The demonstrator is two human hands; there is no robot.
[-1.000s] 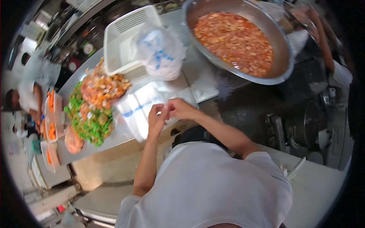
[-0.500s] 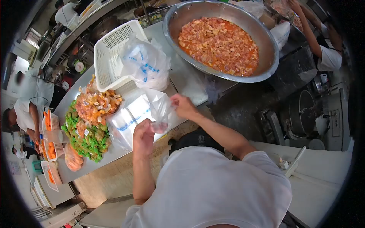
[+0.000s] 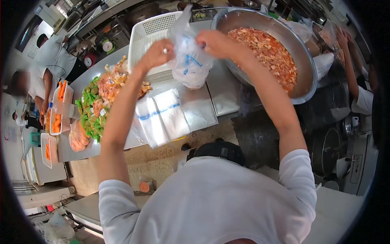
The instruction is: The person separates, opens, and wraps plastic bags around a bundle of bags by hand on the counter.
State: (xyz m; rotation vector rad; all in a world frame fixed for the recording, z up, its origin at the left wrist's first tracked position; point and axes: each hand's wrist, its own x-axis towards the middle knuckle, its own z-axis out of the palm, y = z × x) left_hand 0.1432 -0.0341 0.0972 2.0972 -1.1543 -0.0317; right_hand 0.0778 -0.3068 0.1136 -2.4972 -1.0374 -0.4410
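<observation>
Both my hands are raised over the steel table at a clear plastic bag with blue print [image 3: 190,65]. My left hand [image 3: 160,53], with a ring on one finger, has its fingers closed at the bag's left side. On the right side, my right hand [image 3: 215,44] pinches the plastic. Behind my left hand is a white perforated basket [image 3: 140,38]. Flat white bags with a blue stripe [image 3: 162,116] lie on the table nearer my body. To the right, a large metal basin [image 3: 306,83] holds red, sauced meat pieces [image 3: 270,53].
Green-topped and orange bagged items [image 3: 91,107] are heaped on the table's left part. Beyond them are baskets of carrots [image 3: 61,122] and a bag of orange food [image 3: 78,136]. People in white shirts stand at left [image 3: 38,81] and far right [image 3: 362,99].
Both hands have moved up and away from my body, from above the flat bags to the printed bag by the basket. The loose clear bag between them earlier is no longer distinct.
</observation>
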